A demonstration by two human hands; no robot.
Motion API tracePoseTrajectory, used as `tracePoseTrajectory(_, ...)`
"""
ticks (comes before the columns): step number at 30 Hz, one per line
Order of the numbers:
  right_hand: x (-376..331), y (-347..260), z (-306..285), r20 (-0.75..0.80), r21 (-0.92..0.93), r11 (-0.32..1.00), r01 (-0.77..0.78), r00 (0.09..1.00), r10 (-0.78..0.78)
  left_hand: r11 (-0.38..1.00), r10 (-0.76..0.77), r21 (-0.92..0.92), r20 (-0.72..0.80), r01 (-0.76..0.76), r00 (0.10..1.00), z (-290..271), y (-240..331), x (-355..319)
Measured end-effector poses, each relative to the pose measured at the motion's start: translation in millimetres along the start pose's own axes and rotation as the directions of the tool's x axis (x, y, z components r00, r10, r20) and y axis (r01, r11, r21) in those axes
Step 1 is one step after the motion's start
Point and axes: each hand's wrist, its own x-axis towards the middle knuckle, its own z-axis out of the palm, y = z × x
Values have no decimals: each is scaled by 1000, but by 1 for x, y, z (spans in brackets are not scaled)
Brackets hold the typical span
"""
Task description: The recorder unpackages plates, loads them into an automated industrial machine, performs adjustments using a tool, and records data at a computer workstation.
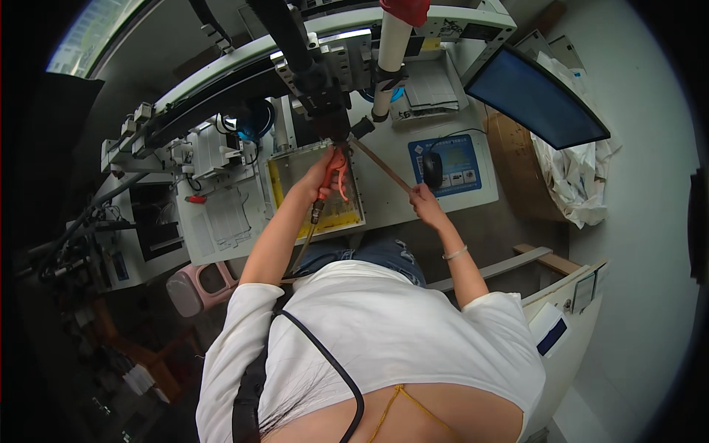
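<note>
in the head view, the left hand was wrapped around an orange air gun, held up under a black machine head; the right hand was closed around the near end of a brown stick, whose far end reached up beside the gun; contact there could not be told; the work seemed under way, with both tools raised, though what was done or left did not show; just below the left hand sat a frame-like tray with yellow along its edges, its contents unclear; beyond the right hand, an open carton held crumpled white wrapping.
</note>
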Motion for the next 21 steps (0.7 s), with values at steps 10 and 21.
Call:
tracePoseTrajectory(10, -157, -135, -142, -577, 646, 590, 484, 816, -37, 997, -50, -52, 106, 56, 993, 15, 18, 33)
tracePoseTrajectory(21, -9, -366, -197, -722, 329, 232, 915, 402, -563, 999, -38, -32, 73, 40, 997, 14, 8, 17)
